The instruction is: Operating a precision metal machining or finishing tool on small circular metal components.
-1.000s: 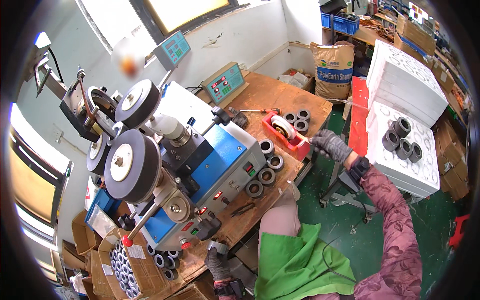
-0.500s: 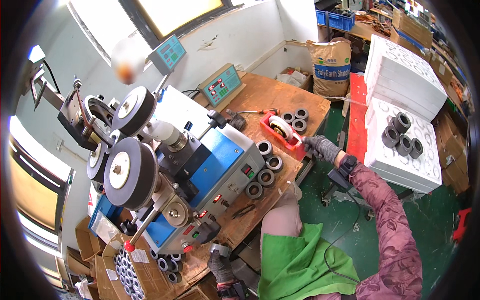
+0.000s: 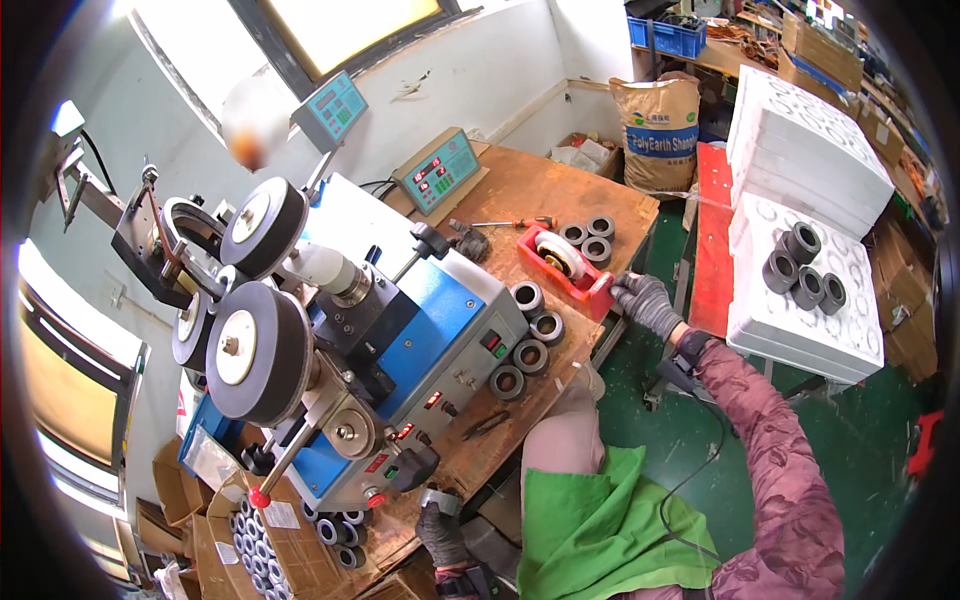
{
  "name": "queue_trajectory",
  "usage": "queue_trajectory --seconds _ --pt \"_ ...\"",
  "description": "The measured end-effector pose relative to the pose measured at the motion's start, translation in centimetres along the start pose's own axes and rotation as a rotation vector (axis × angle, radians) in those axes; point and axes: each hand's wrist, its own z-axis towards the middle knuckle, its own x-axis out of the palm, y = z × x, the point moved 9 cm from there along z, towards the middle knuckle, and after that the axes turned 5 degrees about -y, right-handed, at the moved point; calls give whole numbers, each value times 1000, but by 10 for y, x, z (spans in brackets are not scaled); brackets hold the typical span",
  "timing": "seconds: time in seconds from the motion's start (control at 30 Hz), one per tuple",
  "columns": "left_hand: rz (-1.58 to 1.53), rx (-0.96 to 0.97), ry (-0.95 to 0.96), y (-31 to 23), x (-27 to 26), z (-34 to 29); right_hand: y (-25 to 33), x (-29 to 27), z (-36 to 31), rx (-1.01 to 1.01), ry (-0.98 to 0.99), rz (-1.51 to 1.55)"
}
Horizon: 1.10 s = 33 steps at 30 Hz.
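Note:
My left hand (image 3: 442,535), in a dark grey glove, is at the front edge of the wooden bench, closed around a short grey metal ring (image 3: 440,501). My right hand (image 3: 648,304), gloved the same way, is at the near right end of a red tape dispenser (image 3: 585,292). Its fingers are bent together against that end; whatever they pinch is too small to make out. A white-sided tape roll (image 3: 558,254) sits in the dispenser. Several dark grey rings (image 3: 531,356) stand between the dispenser and the blue-and-white machine (image 3: 420,310).
Black wheels (image 3: 258,350) and a red-knobbed lever (image 3: 260,496) jut from the machine. Tweezers (image 3: 487,424) and a screwdriver (image 3: 515,223) lie on the bench (image 3: 455,455). A carton (image 3: 225,550) of rings stands lower left. White foam trays (image 3: 790,340) bear dark rings at right.
My right hand has shifted slightly right and down, and more of the dispenser's red end shows beside its fingers. My left hand stays nearly in place with the ring.

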Motion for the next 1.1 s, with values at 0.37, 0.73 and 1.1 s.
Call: queue_trajectory --seconds 0.37,0.73,1.1 --pt "93 55 122 -2 -9 15 -58 40 -2 223 42 88" --pt "865 490 226 -19 2 12 -36 19 4 210 39 -57" --pt "1291 931 261 -32 28 -9 -10 2 22 286 211 -230"
